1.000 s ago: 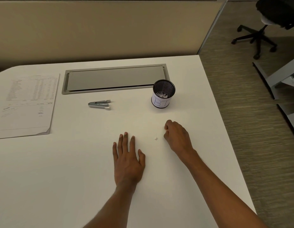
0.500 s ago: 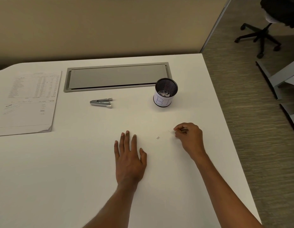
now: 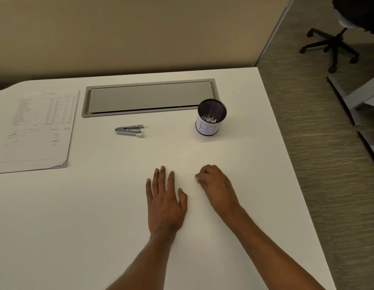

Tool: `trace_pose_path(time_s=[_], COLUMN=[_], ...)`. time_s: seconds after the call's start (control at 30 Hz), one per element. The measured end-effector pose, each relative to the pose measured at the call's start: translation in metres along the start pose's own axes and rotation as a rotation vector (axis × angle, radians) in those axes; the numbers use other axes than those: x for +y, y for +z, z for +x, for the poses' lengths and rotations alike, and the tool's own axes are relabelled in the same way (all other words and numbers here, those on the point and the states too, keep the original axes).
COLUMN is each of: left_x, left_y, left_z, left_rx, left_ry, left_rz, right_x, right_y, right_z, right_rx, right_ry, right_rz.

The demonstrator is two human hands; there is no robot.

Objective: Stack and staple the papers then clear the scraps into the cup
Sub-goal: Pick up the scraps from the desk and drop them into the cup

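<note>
My left hand (image 3: 165,201) lies flat on the white desk (image 3: 98,216), palm down, fingers apart, holding nothing. Just to its right, my right hand (image 3: 215,185) is curled, with its fingertips pinched together on the desk surface where a tiny paper scrap lay; the scrap is hidden under the fingers. The black mesh cup (image 3: 211,114) with a white label stands upright beyond my right hand, with white scraps (image 3: 209,119) inside. A small silver stapler (image 3: 129,130) lies at mid-desk. The stack of printed papers (image 3: 35,130) rests at the far left.
A grey cable-tray lid (image 3: 150,97) is set into the desk behind the stapler. A beige partition (image 3: 140,34) runs along the back. The desk's right edge (image 3: 286,143) drops to carpet, with an office chair (image 3: 336,38) beyond.
My right hand moved right to pinch a thin scrap, then came back left onto the spot of the tiny scrap, which no longer shows. My left hand stayed flat.
</note>
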State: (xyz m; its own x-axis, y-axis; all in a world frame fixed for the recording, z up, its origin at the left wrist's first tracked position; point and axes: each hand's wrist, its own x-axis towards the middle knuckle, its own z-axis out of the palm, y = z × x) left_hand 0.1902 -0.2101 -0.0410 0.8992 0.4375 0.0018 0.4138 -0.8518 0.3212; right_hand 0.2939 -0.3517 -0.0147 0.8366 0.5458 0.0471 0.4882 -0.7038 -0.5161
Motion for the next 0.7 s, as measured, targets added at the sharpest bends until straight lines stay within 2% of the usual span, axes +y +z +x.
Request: trace_pose_path(time_s=[0.13,0.27,0.33,0.43,0.7], left_x=[0.001,0.001,0.001,0.000,0.000], left_y=[-0.001,-0.001,-0.001,-0.001,0.000], left_z=[0.001,0.001,0.001,0.000,0.001], left_rx=[0.010,0.011,0.010,0.012,0.019], left_ry=[0.000,0.002,0.000,0.000,-0.001], left_rz=[-0.010,-0.015,-0.016,-0.009,-0.013], right_x=[0.000,0.018,0.030,0.041,0.049], right_y=[0.004,-0.019,-0.030,-0.038,-0.034], right_z=[-0.003,-0.001,0.003,0.008,0.014], right_rx=[0.004,0.216,0.260,0.248,0.091], right_ry=[0.041,0.208,0.260,0.292,0.149], right_rz=[-0.075,0.209,0.275,0.310,0.239])
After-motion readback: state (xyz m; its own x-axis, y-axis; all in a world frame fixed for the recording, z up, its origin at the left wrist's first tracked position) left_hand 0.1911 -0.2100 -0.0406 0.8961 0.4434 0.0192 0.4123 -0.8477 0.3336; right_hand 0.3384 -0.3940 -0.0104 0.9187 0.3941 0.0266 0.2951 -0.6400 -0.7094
